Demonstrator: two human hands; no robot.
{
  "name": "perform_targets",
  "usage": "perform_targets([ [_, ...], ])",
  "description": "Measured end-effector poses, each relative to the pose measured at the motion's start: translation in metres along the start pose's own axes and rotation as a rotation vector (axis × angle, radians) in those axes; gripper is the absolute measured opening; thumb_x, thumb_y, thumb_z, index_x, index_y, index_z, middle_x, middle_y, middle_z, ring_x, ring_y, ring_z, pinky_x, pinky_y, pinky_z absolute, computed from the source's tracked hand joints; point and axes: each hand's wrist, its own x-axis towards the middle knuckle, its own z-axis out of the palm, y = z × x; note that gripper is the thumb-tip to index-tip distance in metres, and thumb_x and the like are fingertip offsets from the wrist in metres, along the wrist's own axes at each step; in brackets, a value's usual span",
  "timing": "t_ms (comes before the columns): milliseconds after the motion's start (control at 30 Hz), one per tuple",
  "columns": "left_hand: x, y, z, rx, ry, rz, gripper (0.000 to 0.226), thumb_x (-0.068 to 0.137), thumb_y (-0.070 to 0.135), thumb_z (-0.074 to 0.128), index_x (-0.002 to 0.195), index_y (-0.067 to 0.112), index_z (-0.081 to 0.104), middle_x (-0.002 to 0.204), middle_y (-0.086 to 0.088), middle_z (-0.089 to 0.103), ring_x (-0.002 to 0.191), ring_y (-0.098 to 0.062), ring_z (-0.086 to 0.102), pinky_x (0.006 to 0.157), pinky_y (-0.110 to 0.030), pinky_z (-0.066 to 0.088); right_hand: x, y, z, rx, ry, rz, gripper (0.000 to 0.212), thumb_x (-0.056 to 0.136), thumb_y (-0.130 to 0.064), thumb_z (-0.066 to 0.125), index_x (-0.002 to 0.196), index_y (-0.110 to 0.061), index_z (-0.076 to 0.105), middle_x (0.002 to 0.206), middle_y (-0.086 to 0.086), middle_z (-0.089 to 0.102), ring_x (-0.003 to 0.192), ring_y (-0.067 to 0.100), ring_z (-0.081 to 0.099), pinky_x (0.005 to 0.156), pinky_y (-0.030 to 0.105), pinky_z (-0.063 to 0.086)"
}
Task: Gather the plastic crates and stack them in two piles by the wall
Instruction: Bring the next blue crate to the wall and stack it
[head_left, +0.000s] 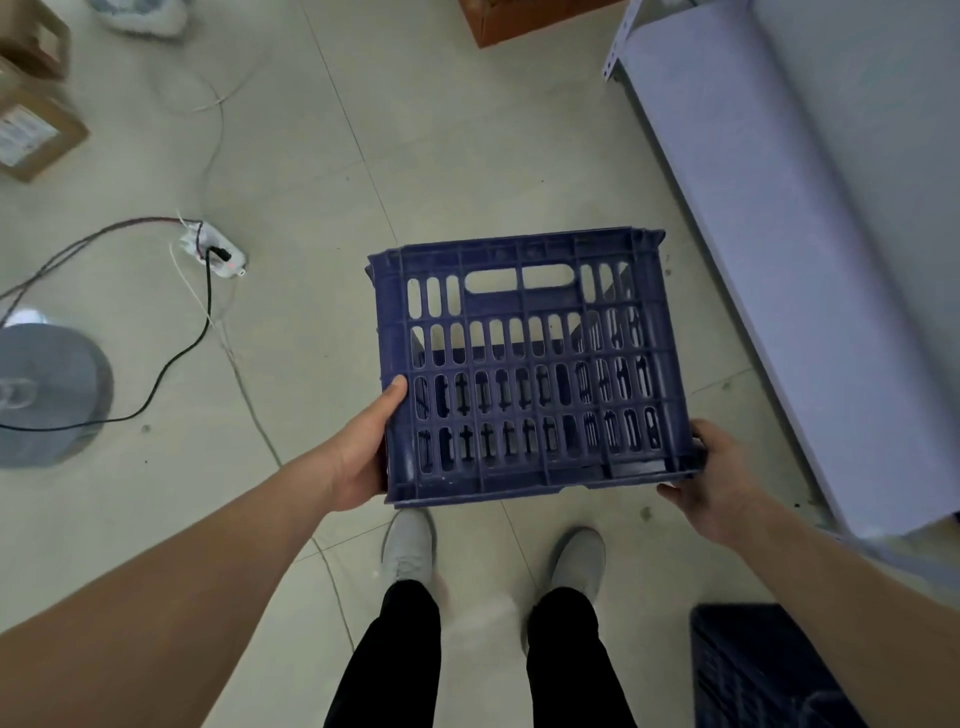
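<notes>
Above the floor (311, 156) I am holding a crate (524, 364) tipped side-up; my left hand (363, 457) is gripping its left edge, thumb pressing the slotted wall; my right hand (711, 483) is clasping its near right corner; a second crate (753, 670) is sitting lower right.

The light is soft and even, a little dim, with a cool greyish cast over the floor (311, 171). Shadows are faint: only a weak smudge around my shoes (408, 551). A pale sheen sits on the round grey base (52, 395). The blue crate (524, 364) is fairly sharp; the cardboard boxes (31, 130) at the top left go soft. The wide lens bows the shelf unit (779, 260) and stretches my forearms (156, 597) at the lower corners. The second crate (748, 670), bottom right, is nearly black.
</notes>
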Motion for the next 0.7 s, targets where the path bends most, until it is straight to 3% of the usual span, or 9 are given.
perform_targets([
  [133,0.001,-0.010,-0.004,0.015,-0.005,-0.052,0.064,0.083,0.075,0.049,0.130,0.033,0.060,0.125,-0.004,0.071,0.117,-0.027,0.066,0.106,-0.053,0.045,0.002,0.004,-0.002,-0.081,0.041,0.000,0.030,0.104,-0.027,0.042,0.088,-0.015,0.065,0.080,0.007,0.070,0.074,0.023,0.061,0.076,0.037,0.051],
  [300,0.000,-0.015,-0.011,0.079,0.083,-0.045,0.058,0.091,0.063,0.054,0.135,0.027,0.057,0.127,-0.006,0.070,0.120,-0.030,0.063,0.109,-0.056,0.042,0.006,0.014,0.000,-0.201,0.067,0.036,0.039,0.103,-0.029,0.035,0.103,-0.010,0.069,0.098,0.014,0.076,0.096,0.037,0.068,0.100,0.053,0.052],
  [400,-0.001,-0.005,-0.012,0.147,0.123,-0.018,0.080,0.071,0.071,0.066,0.138,0.028,0.056,0.133,-0.004,0.065,0.125,-0.030,0.058,0.115,-0.057,0.032,0.004,0.011,0.002,-0.243,0.090,0.024,0.044,0.106,-0.028,0.032,0.118,-0.006,0.068,0.103,0.017,0.076,0.100,0.037,0.069,0.102,0.055,0.052],
  [467,0.003,0.003,-0.011,0.164,0.154,-0.007,0.099,0.058,0.077,0.070,0.142,0.028,0.052,0.143,-0.003,0.057,0.131,-0.031,0.052,0.116,-0.056,0.031,-0.002,0.002,0.010,-0.262,0.076,-0.011,0.044,0.108,-0.037,0.032,0.115,-0.014,0.069,0.105,0.014,0.076,0.094,0.031,0.070,0.092,0.048,0.056],
  [533,0.005,0.013,-0.006,0.203,0.211,0.037,0.109,0.060,0.077,0.071,0.150,0.023,0.041,0.152,-0.003,0.048,0.137,-0.032,0.044,0.116,-0.057,0.030,-0.010,-0.014,0.022,-0.265,0.022,-0.050,0.045,0.109,-0.050,0.033,0.109,-0.023,0.070,0.101,0.007,0.076,0.091,0.024,0.071,0.084,0.040,0.054],
  [633,0.004,0.035,0.006,0.147,0.318,0.171,0.066,0.090,0.046,0.068,0.142,0.012,0.048,0.139,-0.010,0.059,0.125,-0.030,0.055,0.105,-0.048,0.041,-0.009,-0.039,0.043,-0.240,-0.005,-0.110,0.059,0.093,-0.066,0.054,0.127,-0.019,0.065,0.109,0.008,0.076,0.099,0.030,0.073,0.094,0.053,0.057],
  [700,0.002,0.045,0.011,0.036,0.350,0.180,0.036,0.095,0.026,0.064,0.126,0.008,0.061,0.111,-0.011,0.069,0.098,-0.027,0.064,0.089,-0.043,0.049,0.001,-0.048,0.049,-0.219,-0.004,-0.147,0.084,0.071,-0.074,0.064,0.132,-0.017,0.063,0.116,0.008,0.075,0.105,0.033,0.071,0.100,0.057,0.054],
])
